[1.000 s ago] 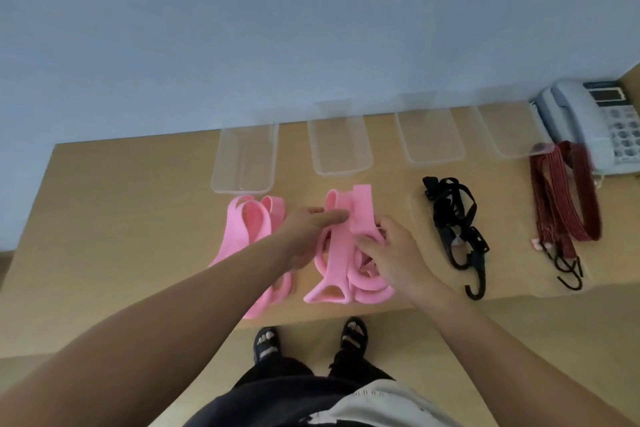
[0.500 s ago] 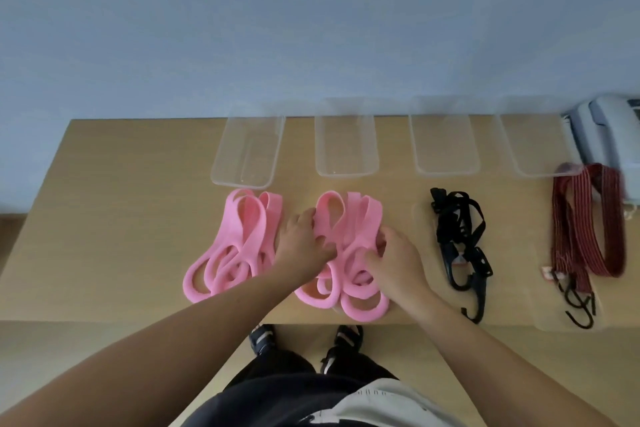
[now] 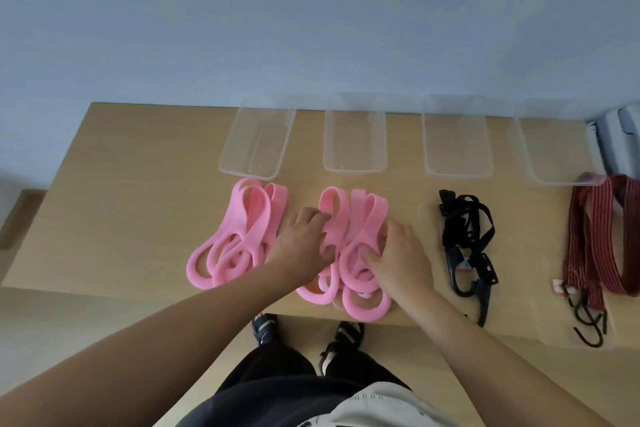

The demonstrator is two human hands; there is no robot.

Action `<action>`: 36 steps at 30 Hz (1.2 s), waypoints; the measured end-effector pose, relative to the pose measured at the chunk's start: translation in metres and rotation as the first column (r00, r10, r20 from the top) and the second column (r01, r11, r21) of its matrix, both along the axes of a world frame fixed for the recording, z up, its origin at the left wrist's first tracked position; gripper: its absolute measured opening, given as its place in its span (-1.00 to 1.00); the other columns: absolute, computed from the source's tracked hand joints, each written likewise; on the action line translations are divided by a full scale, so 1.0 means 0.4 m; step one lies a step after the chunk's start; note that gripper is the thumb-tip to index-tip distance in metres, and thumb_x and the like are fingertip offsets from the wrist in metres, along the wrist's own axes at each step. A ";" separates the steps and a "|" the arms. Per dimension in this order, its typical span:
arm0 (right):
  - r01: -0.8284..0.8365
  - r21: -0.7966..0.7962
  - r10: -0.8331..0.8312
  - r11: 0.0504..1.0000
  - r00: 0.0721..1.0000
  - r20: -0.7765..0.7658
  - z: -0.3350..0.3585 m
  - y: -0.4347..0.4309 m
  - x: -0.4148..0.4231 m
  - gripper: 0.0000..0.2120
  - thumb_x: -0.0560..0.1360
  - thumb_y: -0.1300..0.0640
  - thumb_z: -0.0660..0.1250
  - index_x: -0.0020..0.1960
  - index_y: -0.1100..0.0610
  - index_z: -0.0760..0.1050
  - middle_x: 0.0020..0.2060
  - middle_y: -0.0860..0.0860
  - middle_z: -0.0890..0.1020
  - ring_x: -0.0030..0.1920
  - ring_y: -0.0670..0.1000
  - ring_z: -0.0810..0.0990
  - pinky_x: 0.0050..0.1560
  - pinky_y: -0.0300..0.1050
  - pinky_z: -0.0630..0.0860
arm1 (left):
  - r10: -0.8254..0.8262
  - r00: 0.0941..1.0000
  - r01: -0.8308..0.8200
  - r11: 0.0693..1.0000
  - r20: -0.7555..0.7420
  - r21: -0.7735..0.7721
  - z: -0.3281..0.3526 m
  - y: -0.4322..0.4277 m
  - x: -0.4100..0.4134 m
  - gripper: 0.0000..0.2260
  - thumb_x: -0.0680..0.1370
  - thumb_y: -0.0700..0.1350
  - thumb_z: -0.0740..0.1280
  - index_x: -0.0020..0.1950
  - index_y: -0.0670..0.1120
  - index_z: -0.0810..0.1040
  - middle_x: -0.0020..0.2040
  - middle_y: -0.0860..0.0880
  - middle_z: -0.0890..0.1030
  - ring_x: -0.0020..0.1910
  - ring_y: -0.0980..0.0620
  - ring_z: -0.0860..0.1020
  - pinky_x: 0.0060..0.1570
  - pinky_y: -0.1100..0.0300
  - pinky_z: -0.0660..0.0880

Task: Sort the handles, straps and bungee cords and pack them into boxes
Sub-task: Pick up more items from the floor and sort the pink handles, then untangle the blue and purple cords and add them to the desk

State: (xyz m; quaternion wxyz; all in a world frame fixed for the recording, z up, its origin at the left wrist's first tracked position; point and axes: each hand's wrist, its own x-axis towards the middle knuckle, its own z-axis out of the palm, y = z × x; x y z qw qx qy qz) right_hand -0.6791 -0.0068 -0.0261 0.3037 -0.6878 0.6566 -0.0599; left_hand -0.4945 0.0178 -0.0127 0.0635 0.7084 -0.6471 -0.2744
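Note:
A pile of pink loop handles (image 3: 349,218) lies near the table's front edge. My left hand (image 3: 301,239) grips it from the left and my right hand (image 3: 401,250) from the right, fingers curled into the loops. A second pink pile (image 3: 239,239) lies free just to the left. Black straps with hooks (image 3: 464,229) lie to the right of my right hand, and red bungee cords (image 3: 588,246) lie at the far right. Behind them stand clear boxes in a row: the leftmost box (image 3: 256,146), a second (image 3: 355,166) and a third (image 3: 457,173).
A fourth clear box (image 3: 554,180) stands at the back right, next to a grey desk phone (image 3: 620,135). The wooden table (image 3: 131,191) meets a blue wall behind. The bungee hooks and the lowest pink loops reach the front edge.
The pink pile, lifted and held upright a second ago, now lies flat on the table between both hands. The view has shifted so the phone is almost out of frame.

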 end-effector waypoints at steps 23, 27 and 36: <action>-0.619 -0.129 0.586 0.775 0.780 -0.221 0.192 0.220 0.415 -0.64 0.52 -0.10 0.28 0.24 0.07 0.48 0.30 0.01 0.44 0.30 0.09 0.36 0.25 0.04 0.38 | 0.423 0.885 -0.437 0.899 -0.197 -0.036 0.136 0.520 0.455 -0.63 0.56 -0.03 0.32 0.37 -0.02 0.48 0.33 0.02 0.50 0.18 0.02 0.50 0.18 0.23 0.39; -0.773 -0.104 0.761 0.626 0.635 -0.135 0.215 0.388 0.603 -0.50 0.53 -0.17 0.24 0.37 0.07 0.40 0.36 -0.03 0.38 0.39 0.02 0.26 0.37 -0.08 0.17 | 0.661 0.733 -0.675 0.737 -0.159 -0.046 0.142 0.823 0.614 -0.63 0.57 0.03 0.31 0.37 0.03 0.47 0.33 0.08 0.49 0.13 0.04 0.51 0.08 0.28 0.33; -0.979 -0.019 0.979 0.202 0.202 -0.020 0.229 0.755 0.979 -0.45 0.53 -0.25 0.17 0.44 -0.02 0.33 0.40 -0.14 0.30 0.41 -0.11 0.18 0.45 -0.10 0.18 | 0.920 0.354 -0.934 0.356 -0.169 -0.022 0.160 1.369 0.720 -0.62 0.56 0.11 0.28 0.37 0.08 0.46 0.33 0.16 0.46 0.26 0.16 0.42 0.25 0.27 0.33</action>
